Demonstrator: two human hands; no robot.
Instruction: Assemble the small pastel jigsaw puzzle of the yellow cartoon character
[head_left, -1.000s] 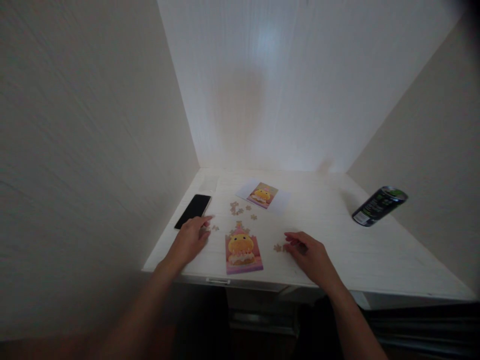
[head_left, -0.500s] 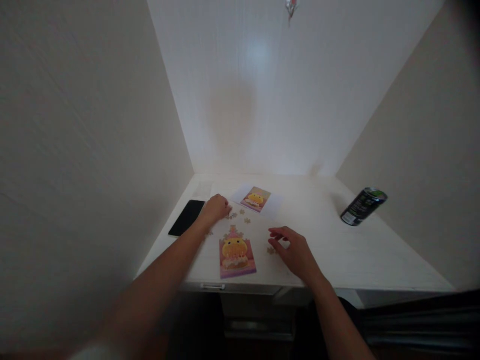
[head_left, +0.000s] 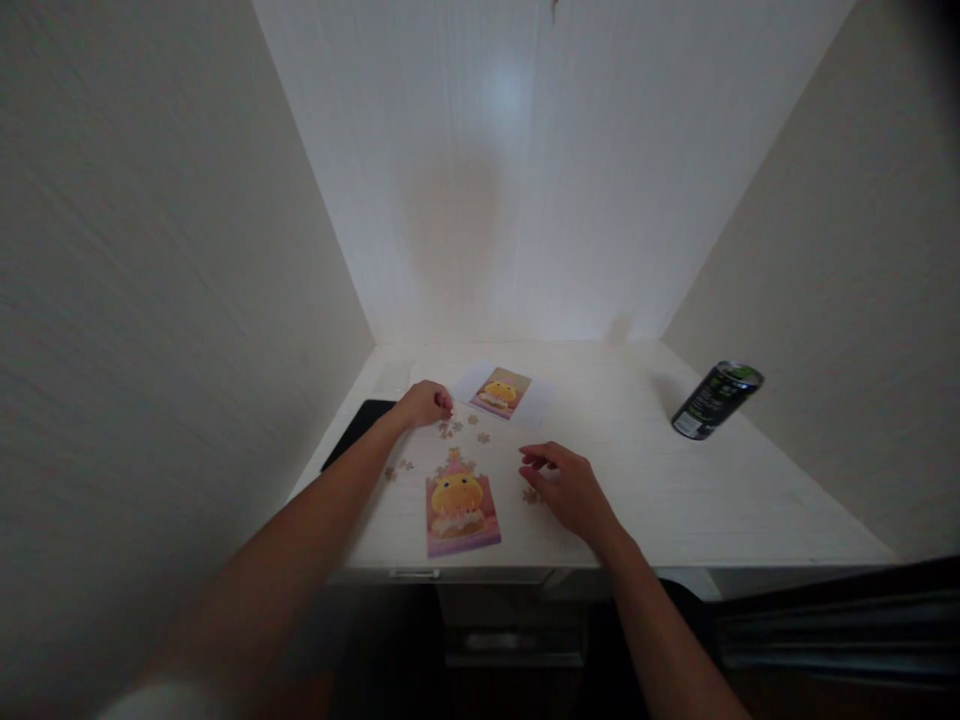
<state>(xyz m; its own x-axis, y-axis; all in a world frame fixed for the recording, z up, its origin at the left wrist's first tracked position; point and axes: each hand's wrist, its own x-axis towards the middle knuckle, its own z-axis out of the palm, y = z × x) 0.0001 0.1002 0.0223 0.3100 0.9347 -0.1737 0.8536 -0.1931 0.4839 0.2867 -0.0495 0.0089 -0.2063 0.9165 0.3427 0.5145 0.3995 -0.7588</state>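
A partly assembled jigsaw puzzle (head_left: pixel 459 505) lies near the table's front edge, showing a yellow cartoon figure with a cake; its upper border is jagged. Beyond it, my left hand (head_left: pixel 426 403) is closed with curled fingers beside several loose puzzle pieces (head_left: pixel 457 427). Whatever is at its fingertips is too small to make out. To the right of the puzzle hovers my right hand (head_left: pixel 561 485), thumb and fingers apart, nothing seen between them. Loose pieces (head_left: pixel 531 495) lie under its thumb, partly hidden. More pieces (head_left: pixel 391 473) rest left of the puzzle.
A picture card (head_left: pixel 501 392) with the same design lies on a white sheet (head_left: pixel 538 402) at the back. The black tablet-like slab (head_left: pixel 354 432) at left is partly covered by my left forearm. A dark can (head_left: pixel 716 402) stands at right. Walls enclose the white table (head_left: pixel 637 520).
The whole view has shifted slightly, so things sit a little further left and up. My left hand has drawn back slightly from the loose pieces. My right hand keeps its place over its pieces.
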